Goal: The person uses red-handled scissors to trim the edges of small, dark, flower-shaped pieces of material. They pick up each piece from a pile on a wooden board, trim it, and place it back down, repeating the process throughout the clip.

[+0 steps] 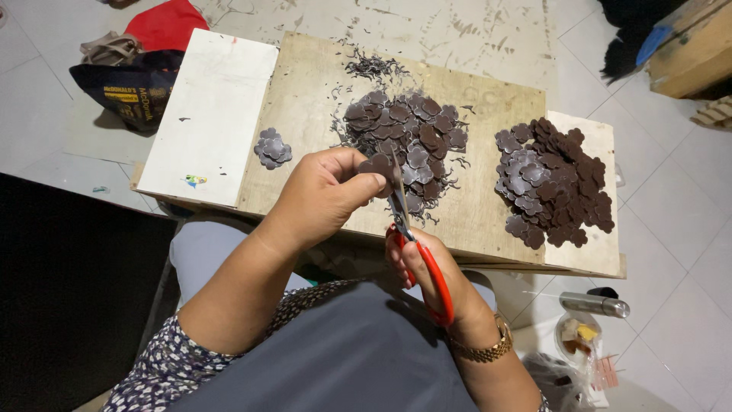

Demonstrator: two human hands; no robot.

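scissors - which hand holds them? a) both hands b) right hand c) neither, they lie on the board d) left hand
b: the red-handled scissors sit in the right hand, blades up, while the left hand pinches a brown flower-shaped piece at the blades above the board.

At ten o'clock we see a white board lying on the wooden board, and beyond it, at eleven o'clock, a dark bag, a beige bag and a red cloth on the tiled floor. At four o'clock a metal flask lies on the floor, near a clear plastic bag. At one o'clock a wooden crate stands with a blue piece against it.
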